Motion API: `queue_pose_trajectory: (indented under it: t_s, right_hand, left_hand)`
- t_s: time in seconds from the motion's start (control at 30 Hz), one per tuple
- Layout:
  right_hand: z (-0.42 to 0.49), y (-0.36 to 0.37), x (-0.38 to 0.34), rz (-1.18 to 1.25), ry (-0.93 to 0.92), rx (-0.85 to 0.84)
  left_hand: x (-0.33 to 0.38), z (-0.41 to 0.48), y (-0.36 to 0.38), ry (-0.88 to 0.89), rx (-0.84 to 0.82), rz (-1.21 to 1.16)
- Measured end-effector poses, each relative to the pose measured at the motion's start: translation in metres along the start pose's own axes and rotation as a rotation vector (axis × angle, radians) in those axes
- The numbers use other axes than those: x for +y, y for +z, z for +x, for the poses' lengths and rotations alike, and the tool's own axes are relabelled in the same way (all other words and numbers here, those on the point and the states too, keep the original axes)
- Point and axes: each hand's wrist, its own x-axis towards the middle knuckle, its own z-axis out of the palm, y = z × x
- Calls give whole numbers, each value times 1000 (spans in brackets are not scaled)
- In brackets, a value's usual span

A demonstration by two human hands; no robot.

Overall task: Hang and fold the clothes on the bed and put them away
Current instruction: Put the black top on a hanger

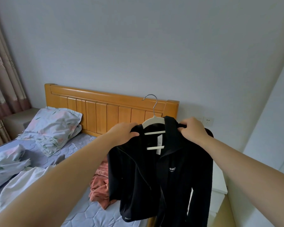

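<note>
Aloft, black jacket (170, 181) on white hanger (152, 123), its shoulders in the curled grips of left hand (123, 132) and right hand (193, 130).

- The black jacket (170, 177), pinched at its shoulders by the left hand (125, 133) and right hand (193, 130), is filling the gap between the arms and hiding whatever lies behind it.
- The hanger (152, 119) is poking its hook up into open air, with only the bare wall (138, 46) behind.
- The headboard (105, 108) is closing off the far side just behind the jacket.
- A pink garment (100, 185) is lying crumpled on the mattress (92, 213) beside the jacket's left edge; bare mattress is showing nearer the camera.
- A pillow (54, 122) and rumpled bedding (7, 166) are crowding the bed's left part.
- A white cabinet (220, 185) is standing close on the jacket's right, narrowing that side.
</note>
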Motion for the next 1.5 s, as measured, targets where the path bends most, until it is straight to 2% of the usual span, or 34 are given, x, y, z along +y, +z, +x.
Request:
queue_pose_trajectory:
  t_s: [0.07, 0.27, 0.37, 0.43, 0.5, 0.53, 0.57, 0.67, 0.7, 0.77, 0.83, 0.9, 0.93, 0.97, 1.0, 1.03, 1.1, 1.13, 1.17, 1.2, 1.27, 1.3, 1.4, 1.43, 1.5]
  right_hand:
    - [0, 2, -1, 21, 3, 5]
    - [1, -7, 1, 70, -12, 26]
    - [4, -14, -2, 170, -70, 38]
    - [8, -15, -6, 164, -137, 246]
    - [5, -19, -17, 149, -122, 443]
    - [5, -20, -20, 142, -78, 434]
    - [5, -21, -23, 114, -26, 351]
    - [9, -21, -26, 194, 108, -16]
    - [10, -26, -28, 248, 137, -80]
    - [18, -41, -33, 284, 156, -61]
    - [27, -60, -42, 566, 157, 82]
    - [33, -75, -54, 1068, 170, 182]
    - [34, -78, -56, 1294, 190, 189]
    - [33, -78, -57, 1408, 239, 137]
    - [30, -74, -56, 1338, 318, 30]
    - [24, -70, -53, 1088, 391, -131]
    - [9, -63, -45, 380, 424, -460]
    - [6, -60, -39, 104, 391, -466]
    - [6, -60, -36, -84, 345, -365]
    - [6, -60, -32, -208, 276, -172]
    - [7, -59, -29, -269, 79, 235]
    - [8, -59, -29, -180, -15, 295]
    - [11, -56, -33, 60, -142, 47]
    - [11, -54, -34, 74, -153, 23]
    - [12, -53, -35, 93, -171, 112]
  left_hand:
    - [3, -2, 4, -23, -11, -9]
    - [16, -4, 1, 4, 89, -160]
    - [22, -2, -4, -9, 217, -223]
    - [27, 0, -8, -39, 323, -231]
    - [30, 3, -10, -53, 389, -238]
    - [31, 3, -12, -56, 411, -231]
    - [31, 4, -14, -58, 431, -221]
    - [30, 6, -21, -51, 448, -187]
    - [29, 6, -25, -48, 439, -159]
    - [26, 6, -31, -42, 408, -78]
    - [21, 7, -35, -18, 366, 5]
    - [20, 7, -37, 10, 334, 38]
    - [21, 8, -38, 19, 334, 31]
    - [23, 9, -40, 22, 346, 13]
    - [24, 10, -42, 15, 367, -11]
    - [23, 11, -45, -1, 394, -37]
    - [21, 13, -52, -29, 446, -89]
    - [20, 15, -56, -30, 458, -104]
    - [19, 17, -59, -21, 460, -101]
    - [20, 19, -62, -11, 456, -87]
    - [23, 21, -67, -6, 451, -71]
    - [24, 22, -68, -5, 453, -82]
    - [28, 26, -71, -14, 471, -144]
    - [29, 27, -71, -19, 476, -165]
    - [32, 27, -72, -18, 477, -173]
